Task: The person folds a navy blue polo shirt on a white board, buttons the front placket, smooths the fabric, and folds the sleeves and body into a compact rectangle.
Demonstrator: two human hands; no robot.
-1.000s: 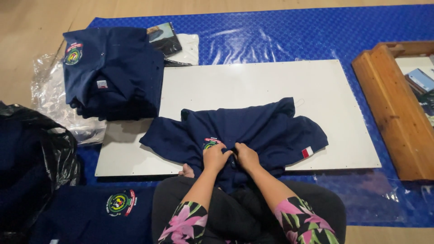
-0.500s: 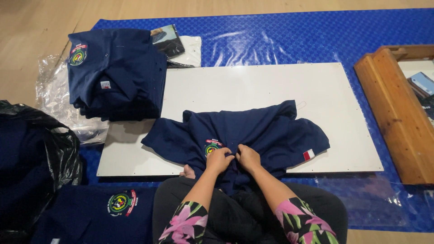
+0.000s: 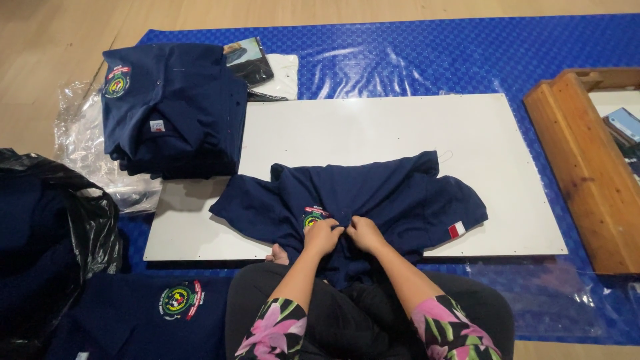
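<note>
I see my left hand (image 3: 322, 235) and right hand (image 3: 363, 233), equally near, fingers pinching the navy cotton shirt (image 3: 373, 197), which lies widthwise across the white board (image 3: 400, 127).

A dark navy short-sleeved cotton shirt (image 3: 373, 197) lies spread across the near edge of a flat white board, sleeves out to either side. A round multicoloured chest badge shows beside its front placket, a small red-and-white patch on one sleeve. Its lower part seems to drape off the board.
</note>
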